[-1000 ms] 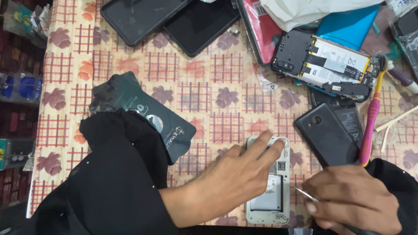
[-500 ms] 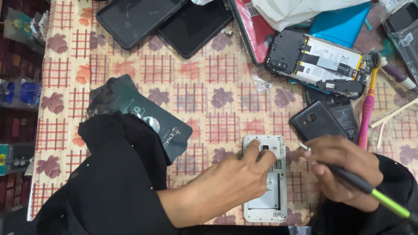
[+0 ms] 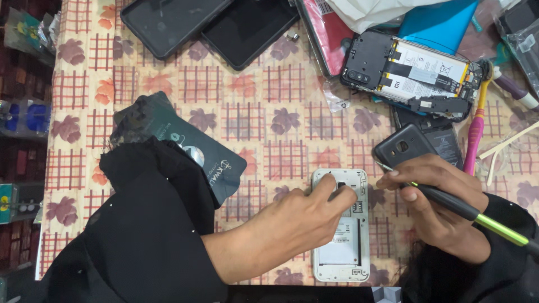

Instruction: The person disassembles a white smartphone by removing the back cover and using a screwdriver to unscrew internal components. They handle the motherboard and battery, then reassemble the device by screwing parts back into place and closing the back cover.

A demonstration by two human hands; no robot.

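White phone (image 3: pixel 342 235) w/ back cover off lay face-down at near edge of the surface (image 3: pixel 281 140), battery bay empty, pale label showing inside. Left hand (image 3: pixel 303 221) sat closed over its upper half, fingertips pinned on the frame near the camera cutout and card slots. Right hand (image 3: pixel 435 205) just beside phone's right edge, curled round a black screwdriver (image 3: pixel 449 202) w/ yellow-green rear section, held pen-style; thin tip pointed up-left toward the phone's top right corner, apart from the frame as far as I could tell.

Judgement on doing it well: keep left hand flat so the chassis can't skid on the patterned cloth, seat tip square before any torque, light pressure only; screws that small strip fast.

Further back: dark back cover (image 3: pixel 407 148) w/ camera hole lay just above right hand, partly over a black battery. Pink-yellow toothbrush (image 3: pixel 477 123) upright beside it. Dark green card sleeve (image 3: pixel 185 148) to the left, half under the black sleeve. Beyond that, an opened phone (image 3: pixel 415 73) w/ battery and boards exposed. Far edge: two dark phone cases (image 3: pixel 208 25) side by side, blue sheet, white plastic bag.
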